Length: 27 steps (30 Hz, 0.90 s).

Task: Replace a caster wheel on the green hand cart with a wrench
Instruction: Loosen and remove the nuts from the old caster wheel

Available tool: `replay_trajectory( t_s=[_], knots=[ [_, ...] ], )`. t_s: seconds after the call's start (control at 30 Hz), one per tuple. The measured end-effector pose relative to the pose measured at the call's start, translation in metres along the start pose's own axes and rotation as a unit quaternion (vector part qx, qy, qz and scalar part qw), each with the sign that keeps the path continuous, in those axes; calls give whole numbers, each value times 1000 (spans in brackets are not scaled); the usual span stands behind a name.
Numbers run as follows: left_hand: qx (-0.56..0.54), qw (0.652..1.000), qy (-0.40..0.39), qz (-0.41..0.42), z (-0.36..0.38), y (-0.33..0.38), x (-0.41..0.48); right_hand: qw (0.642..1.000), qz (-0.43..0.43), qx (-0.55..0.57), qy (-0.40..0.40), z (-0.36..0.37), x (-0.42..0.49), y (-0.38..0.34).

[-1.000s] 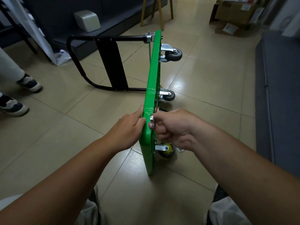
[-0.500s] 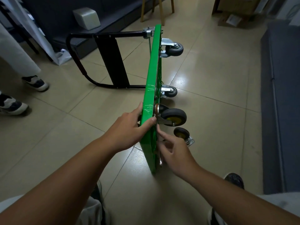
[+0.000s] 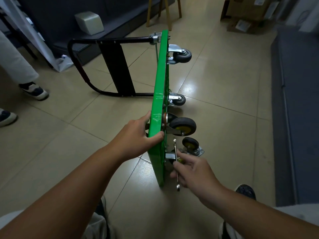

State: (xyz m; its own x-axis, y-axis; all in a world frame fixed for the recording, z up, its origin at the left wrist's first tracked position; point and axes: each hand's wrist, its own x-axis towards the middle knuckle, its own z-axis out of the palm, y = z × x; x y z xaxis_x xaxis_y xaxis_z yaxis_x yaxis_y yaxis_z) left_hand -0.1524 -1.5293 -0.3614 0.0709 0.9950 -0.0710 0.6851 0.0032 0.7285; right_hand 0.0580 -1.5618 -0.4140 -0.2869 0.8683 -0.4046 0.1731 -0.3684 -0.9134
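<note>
The green hand cart [image 3: 158, 94] stands on its long edge on the tiled floor, wheels facing right. My left hand [image 3: 138, 135] grips its upper edge, thumb over the rim. A black caster with a yellow hub [image 3: 182, 126] sticks out from the deck just right of that hand. My right hand [image 3: 191, 171] pinches a silver wrench [image 3: 176, 163] held upright beside the cart's near corner, in front of the lowest caster bracket. A loose caster wheel [image 3: 191, 144] lies on the floor just beyond my right fingers.
The cart's black handle [image 3: 89, 66] lies folded out to the left on the floor. Two grey casters [image 3: 181, 55] sit at the far end. Another person's shoes [image 3: 34, 91] stand at left. A dark mat [image 3: 296, 118] runs along the right; boxes [image 3: 248, 12] are behind.
My right hand dropped from the cart's upper edge to the near corner and now holds the wrench. The yellow-hub caster it covered is exposed. My left hand stayed on the edge.
</note>
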Motion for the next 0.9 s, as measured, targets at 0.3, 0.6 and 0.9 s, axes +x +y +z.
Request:
replay_trajectory(
  t_s=[0.3,0.6,0.9],
  knots=[
    [15,1000,-17,11,-3,-1,-3,978,135,142,-70,1,7,-93],
    [24,999,-42,5,-3,-1,-3,977,126,120,-123,4,30,-119],
    [11,999,-42,-3,-7,0,-6,996,5,39,-79,12,12,-66]
  ],
)
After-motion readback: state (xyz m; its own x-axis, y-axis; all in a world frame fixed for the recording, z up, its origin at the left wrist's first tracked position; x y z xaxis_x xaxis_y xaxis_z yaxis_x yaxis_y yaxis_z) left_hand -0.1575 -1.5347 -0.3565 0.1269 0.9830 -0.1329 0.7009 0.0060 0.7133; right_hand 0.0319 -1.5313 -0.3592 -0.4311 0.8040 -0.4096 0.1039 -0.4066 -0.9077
